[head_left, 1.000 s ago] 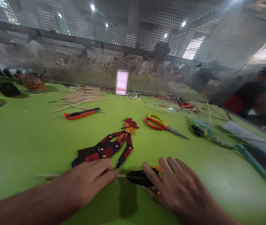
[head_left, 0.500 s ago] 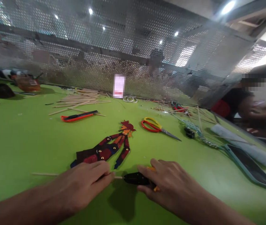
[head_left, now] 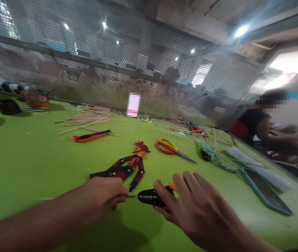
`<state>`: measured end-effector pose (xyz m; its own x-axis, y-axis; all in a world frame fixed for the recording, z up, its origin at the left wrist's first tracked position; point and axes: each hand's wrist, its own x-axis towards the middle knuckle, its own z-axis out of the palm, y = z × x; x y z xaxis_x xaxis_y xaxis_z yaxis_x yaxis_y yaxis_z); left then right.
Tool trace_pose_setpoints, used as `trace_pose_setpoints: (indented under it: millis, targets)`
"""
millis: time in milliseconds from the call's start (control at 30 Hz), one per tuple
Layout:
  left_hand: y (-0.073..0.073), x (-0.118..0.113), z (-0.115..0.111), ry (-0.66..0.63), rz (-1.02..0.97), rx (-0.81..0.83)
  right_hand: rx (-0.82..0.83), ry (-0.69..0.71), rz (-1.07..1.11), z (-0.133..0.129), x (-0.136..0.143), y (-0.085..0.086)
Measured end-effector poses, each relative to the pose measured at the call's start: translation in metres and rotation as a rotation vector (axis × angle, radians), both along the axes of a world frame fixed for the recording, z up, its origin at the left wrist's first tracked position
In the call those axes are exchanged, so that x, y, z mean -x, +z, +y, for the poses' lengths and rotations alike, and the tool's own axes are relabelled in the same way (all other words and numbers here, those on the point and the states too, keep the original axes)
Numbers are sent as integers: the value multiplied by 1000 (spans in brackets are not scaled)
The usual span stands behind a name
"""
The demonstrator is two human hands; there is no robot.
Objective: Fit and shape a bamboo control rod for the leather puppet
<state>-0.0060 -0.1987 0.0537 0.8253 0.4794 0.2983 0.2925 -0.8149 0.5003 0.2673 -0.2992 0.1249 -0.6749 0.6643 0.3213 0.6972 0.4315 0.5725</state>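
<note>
My left hand is closed around a thin wooden stick, with one tip showing past the fingers and the far end beyond my wrist. In my right hand is a black wire stripper with orange handles, its nose at the tip of the stick. Whether the jaws bite on the stick is too small to tell. Just behind my hands lies a jointed paper puppet in dark red, orange and black with brass fasteners. My left hand covers its lower part.
Beyond the puppet lie scissors and an orange utility knife. Wooden sticks are heaped behind. A phone with a beaded strap and a clear roll lie right. A perforated panel borders the green table. Someone sits at right.
The view has shifted a little. My left hand has rolled over on the stick, and the wire stripper has turned so its flat side shows. Both hands keep their grip.
</note>
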Motion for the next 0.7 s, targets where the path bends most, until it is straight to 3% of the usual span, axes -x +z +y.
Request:
trace_pose_setpoints:
  millis: [167, 400, 567, 700]
  targets:
    - [24, 4, -7, -57, -46, 31, -5, 13, -15, -7, 2, 14]
    - [39, 9, -21, -106, -177, -155, 61, -8, 112, -18, 3, 18]
    - [56, 18, -35, -42, -124, -302, 124, -5, 210, -22, 3, 17]
    - [58, 25, -45, 18, -125, -396, 173, -10, 287, -25, 5, 17]
